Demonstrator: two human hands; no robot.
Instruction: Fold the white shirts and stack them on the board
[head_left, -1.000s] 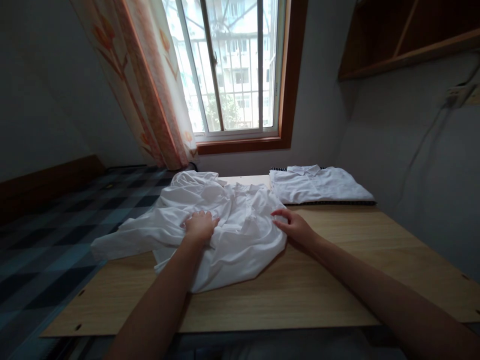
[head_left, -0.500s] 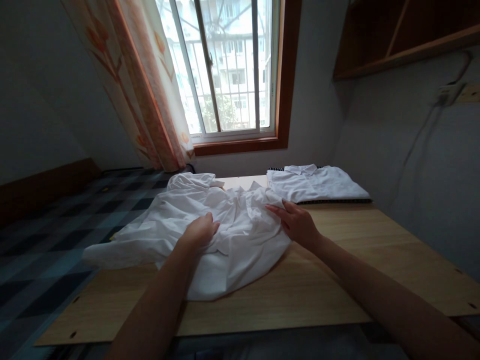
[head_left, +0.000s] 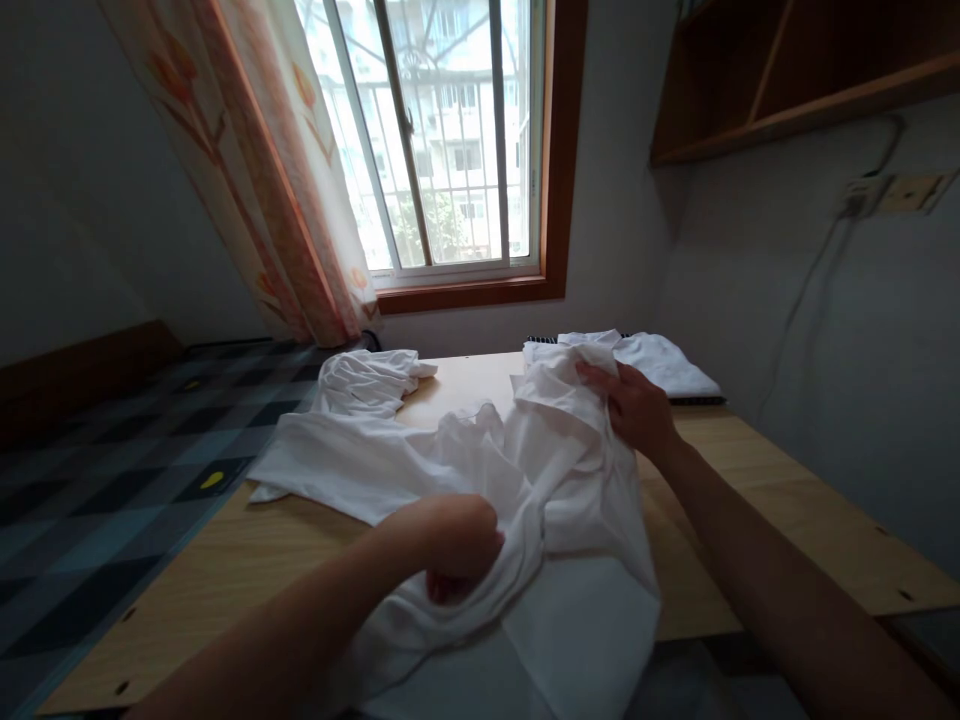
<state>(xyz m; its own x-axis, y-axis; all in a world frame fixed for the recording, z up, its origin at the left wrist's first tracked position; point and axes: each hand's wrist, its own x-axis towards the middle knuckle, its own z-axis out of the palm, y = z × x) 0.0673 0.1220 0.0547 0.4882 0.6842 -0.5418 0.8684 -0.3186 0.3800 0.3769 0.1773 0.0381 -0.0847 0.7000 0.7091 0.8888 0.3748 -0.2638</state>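
Observation:
A crumpled white shirt (head_left: pixel 517 500) lies partly on the wooden board (head_left: pixel 697 560), its lower part hanging past the front edge. My left hand (head_left: pixel 461 545) is closed on the cloth near the shirt's middle, with the fingertips mostly hidden. Higher up on the right, my right hand (head_left: pixel 630 400) grips a raised part of the shirt, thumb and fingers closed on the fabric. One sleeve-like length of cloth stretches to the left across the board.
Behind on the right sits a folded white shirt (head_left: pixel 667 365) on a dark striped item. A bunched white garment (head_left: pixel 360 380) lies at the back left. A checked bed cover (head_left: pixel 75 500) borders the board. Beyond are a window (head_left: pixel 450 150), a curtain (head_left: pixel 247 180) and a wall shelf (head_left: pixel 795 80).
The shirt has been pulled toward me and to the right, uncovering the bunched garment behind. My right hand has risen with cloth; my left hand has moved nearer and to the right.

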